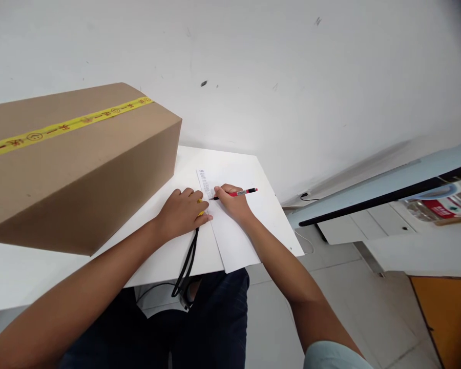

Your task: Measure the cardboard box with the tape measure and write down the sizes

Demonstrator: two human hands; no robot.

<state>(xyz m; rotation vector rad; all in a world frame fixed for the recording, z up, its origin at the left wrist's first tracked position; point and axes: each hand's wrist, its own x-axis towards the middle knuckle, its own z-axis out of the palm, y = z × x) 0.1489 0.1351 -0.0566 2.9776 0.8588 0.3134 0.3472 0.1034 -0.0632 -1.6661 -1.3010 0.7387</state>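
Pale-blue fabric sleeve [332, 355] nearest, the right hand [233, 202] gripped a slim red-and-black pen [246, 192]; steady strokes needed the left hand [181, 212], clasping a small yellow object [202, 213], to brace the white paper [234, 243].

Pen [236, 193]: red, black ends, pale label. Paper [230, 246]: white, rows of small dark print. Small item [201, 213]: yellow; its strap [189, 261], black. Box [138, 164]: plain brown. Tape [75, 124]: yellow, red lettering, smiley faces. Table [153, 266]: white. Wall [253, 51]: off-white, dark scuffs. Trousers [221, 318]: dark navy. Sleeve [332, 354]: pale blue-green. Floor [269, 312]: grey tiles.
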